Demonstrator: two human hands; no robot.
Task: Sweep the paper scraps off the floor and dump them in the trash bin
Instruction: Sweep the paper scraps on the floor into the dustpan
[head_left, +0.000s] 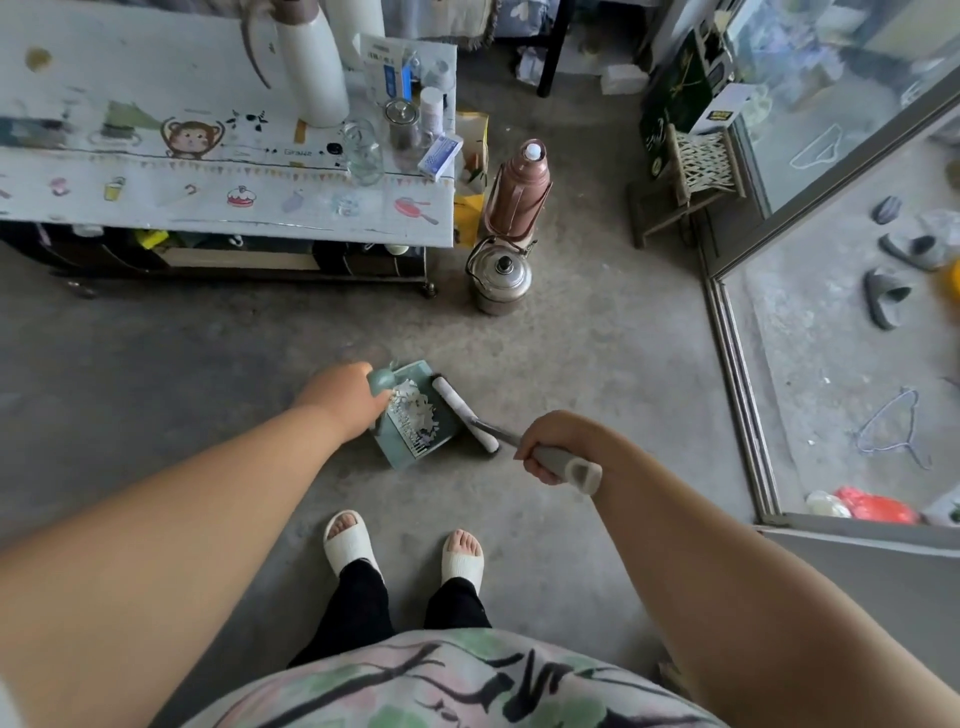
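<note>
One dustpan (401, 448), one brush (464, 409), one scrap pile (415, 410)

The dustpan handle (382, 381) is mostly covered by the left hand (344, 397), whose fingers are hidden. The worktop (156, 210) is cut off by the left edge. Print on the small box (440, 155) is blurred.

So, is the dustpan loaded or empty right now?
Loaded: white paper scraps lie heaped inside the teal dustpan, which the left hand grips at its handle; the broom head sits at its open edge.
</note>
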